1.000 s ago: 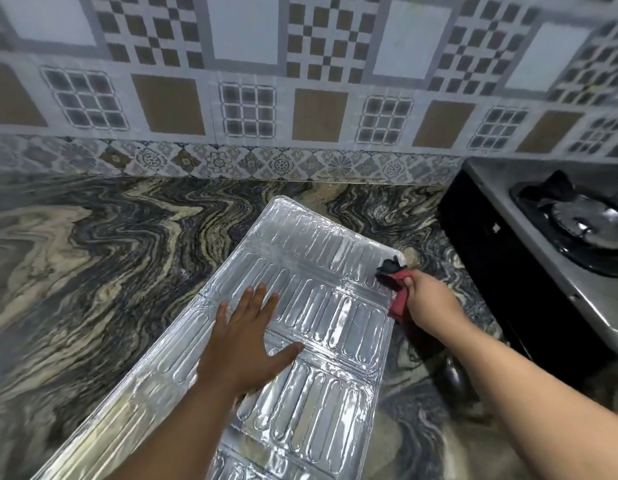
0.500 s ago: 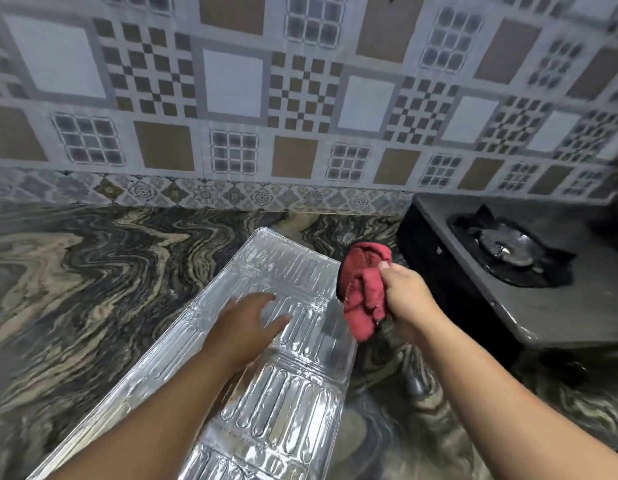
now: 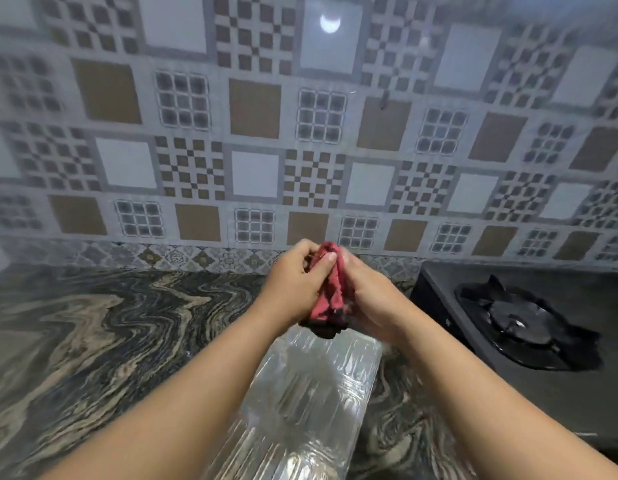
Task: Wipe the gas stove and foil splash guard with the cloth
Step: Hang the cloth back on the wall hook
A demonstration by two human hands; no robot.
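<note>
**Q:** Layout, biggest things first?

**Me:** Tiled wall (image 3: 255, 109) at the back. Marbled counter (image 3: 93, 323) runs off to my left, and that is where the room to swing lies. The gas stove (image 3: 501, 393) is on my right, and its dark side wall stands up just beside the foil splash guard (image 3: 311, 393). The guard lies flat on the counter under my forearms, long axis toward the wall.

**Q:** Hands?

**Me:** My left hand (image 3: 293, 282) and right hand (image 3: 369, 299) are both raised over the guard's far end. The fingers of each are curled round the red cloth (image 3: 330, 289), which is bunched between them. Neither hand touches the foil or the stove.

**Q:** Step in hand?

**Me:** Judgement: I'm regathering the cloth between wipes. Folding or wringing, I cannot tell which. How clean the foil is can't be read, because the frame is blurred.

**Q:** What does the next move call for?

**Me:** Probably one hand keeps the wad and carries it down to a surface. Going right, it must rise over the stove's edge, and the burner grate (image 3: 518, 323) could snag loose cloth. Going down, the foil looks light and is unpinned, so I'd expect it to skid unless the free hand presses flat on it. Its thin edges need care.
</note>
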